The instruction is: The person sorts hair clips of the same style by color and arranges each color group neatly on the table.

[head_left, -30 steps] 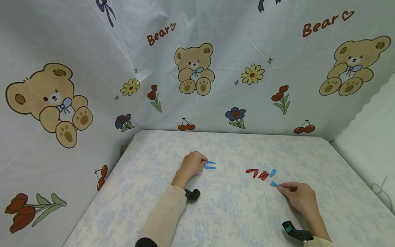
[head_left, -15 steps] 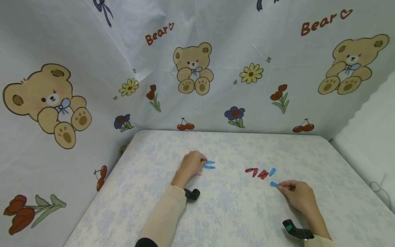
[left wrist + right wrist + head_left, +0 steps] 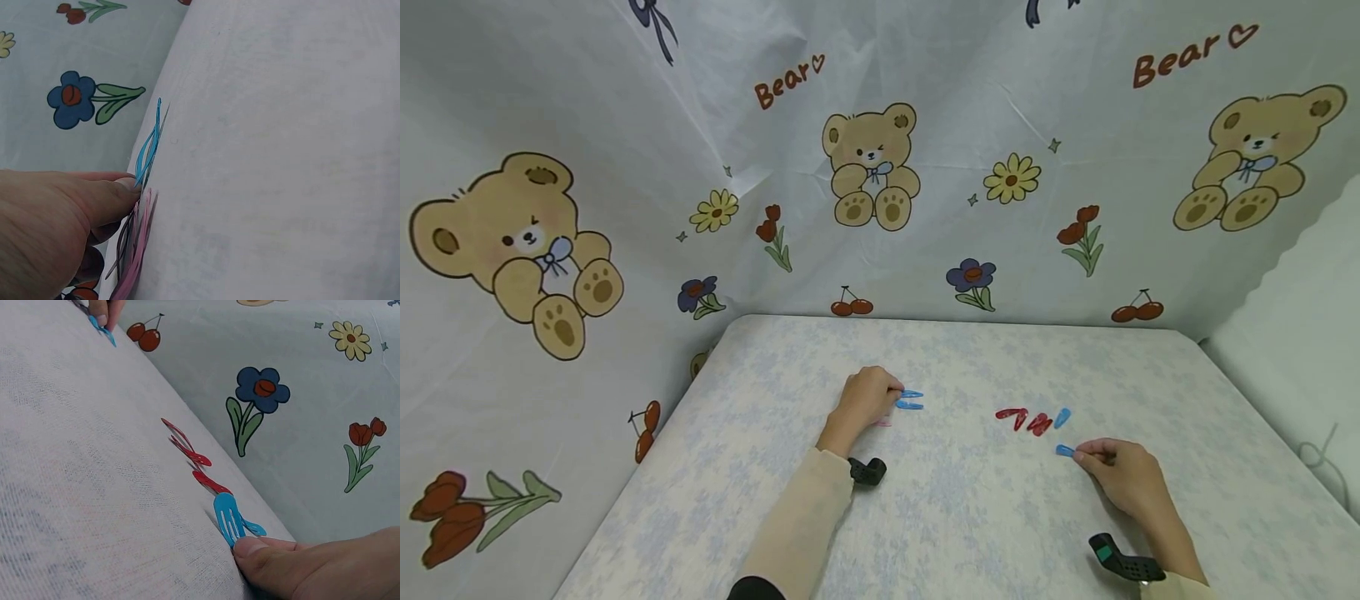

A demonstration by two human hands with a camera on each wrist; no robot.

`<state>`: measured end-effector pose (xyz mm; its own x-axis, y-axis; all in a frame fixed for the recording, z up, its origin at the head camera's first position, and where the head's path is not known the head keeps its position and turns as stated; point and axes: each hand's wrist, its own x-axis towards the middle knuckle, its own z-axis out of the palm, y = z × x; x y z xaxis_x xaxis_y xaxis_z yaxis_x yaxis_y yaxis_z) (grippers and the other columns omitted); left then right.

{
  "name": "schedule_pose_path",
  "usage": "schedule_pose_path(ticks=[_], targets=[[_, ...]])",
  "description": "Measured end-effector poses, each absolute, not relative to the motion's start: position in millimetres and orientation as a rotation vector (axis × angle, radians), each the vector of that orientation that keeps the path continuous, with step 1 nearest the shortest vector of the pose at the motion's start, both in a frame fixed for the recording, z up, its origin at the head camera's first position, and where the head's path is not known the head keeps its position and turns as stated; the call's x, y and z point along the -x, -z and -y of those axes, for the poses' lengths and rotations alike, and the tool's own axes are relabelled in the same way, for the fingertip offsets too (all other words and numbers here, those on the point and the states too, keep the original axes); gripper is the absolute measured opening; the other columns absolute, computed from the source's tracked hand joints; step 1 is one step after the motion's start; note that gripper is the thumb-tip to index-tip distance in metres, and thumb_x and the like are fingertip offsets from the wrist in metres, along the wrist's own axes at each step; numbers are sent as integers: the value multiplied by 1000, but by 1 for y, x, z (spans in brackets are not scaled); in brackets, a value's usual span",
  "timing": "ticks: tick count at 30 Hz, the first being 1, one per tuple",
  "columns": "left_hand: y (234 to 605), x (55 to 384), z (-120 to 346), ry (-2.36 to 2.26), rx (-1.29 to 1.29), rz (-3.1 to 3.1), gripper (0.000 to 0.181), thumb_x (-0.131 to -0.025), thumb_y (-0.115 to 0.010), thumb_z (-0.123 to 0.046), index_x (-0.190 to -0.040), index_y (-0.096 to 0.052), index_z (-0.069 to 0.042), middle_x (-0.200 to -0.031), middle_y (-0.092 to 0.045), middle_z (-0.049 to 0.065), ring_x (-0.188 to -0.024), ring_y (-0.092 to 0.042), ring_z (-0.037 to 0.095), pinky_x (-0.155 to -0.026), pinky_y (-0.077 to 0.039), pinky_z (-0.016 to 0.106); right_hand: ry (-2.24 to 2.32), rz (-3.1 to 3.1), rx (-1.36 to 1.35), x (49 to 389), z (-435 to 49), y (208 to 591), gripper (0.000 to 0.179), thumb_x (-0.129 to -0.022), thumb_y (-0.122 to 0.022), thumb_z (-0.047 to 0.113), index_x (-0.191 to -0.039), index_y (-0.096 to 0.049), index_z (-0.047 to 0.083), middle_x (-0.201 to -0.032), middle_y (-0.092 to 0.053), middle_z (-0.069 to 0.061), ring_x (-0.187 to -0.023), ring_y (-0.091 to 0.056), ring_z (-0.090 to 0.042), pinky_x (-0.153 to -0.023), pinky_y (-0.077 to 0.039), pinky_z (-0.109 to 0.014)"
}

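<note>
Head view shows a blue clip (image 3: 1063, 451) nearer than the red clips (image 3: 1040, 425), probably light, stiff and slick, best held by its end, where the right hand (image 3: 1127, 479) pinches it, the left hand (image 3: 867, 400) likewise pinching another clip (image 3: 155, 144) farther left, over a pale table (image 3: 955, 517) before a printed sheet (image 3: 940, 100).

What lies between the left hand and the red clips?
In the head view, blue clips at the left hand's fingertips, then bare tabletop.

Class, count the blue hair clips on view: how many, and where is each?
4: two blue hair clips at the left hand, one pinched in the right hand, one beside the red clips. More may be hidden by the hands.
</note>
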<state>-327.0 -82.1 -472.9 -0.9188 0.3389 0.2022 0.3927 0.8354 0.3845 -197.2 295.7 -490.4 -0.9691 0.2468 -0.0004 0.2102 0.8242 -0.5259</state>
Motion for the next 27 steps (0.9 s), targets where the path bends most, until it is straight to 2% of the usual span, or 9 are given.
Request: schedule_pose_path(ticks=[27], targets=[[473,327,82,645,565,2899,16,-96,-69,-23,-108,-81,-22,-108,-77,-4,-106,-69,18,-93,-52,44,-876,3018,204,195,-295,483,15,-97,-68,23,-102,-71,9,-93,-69,-5,-83,-57,-21,-75,-46,-42]])
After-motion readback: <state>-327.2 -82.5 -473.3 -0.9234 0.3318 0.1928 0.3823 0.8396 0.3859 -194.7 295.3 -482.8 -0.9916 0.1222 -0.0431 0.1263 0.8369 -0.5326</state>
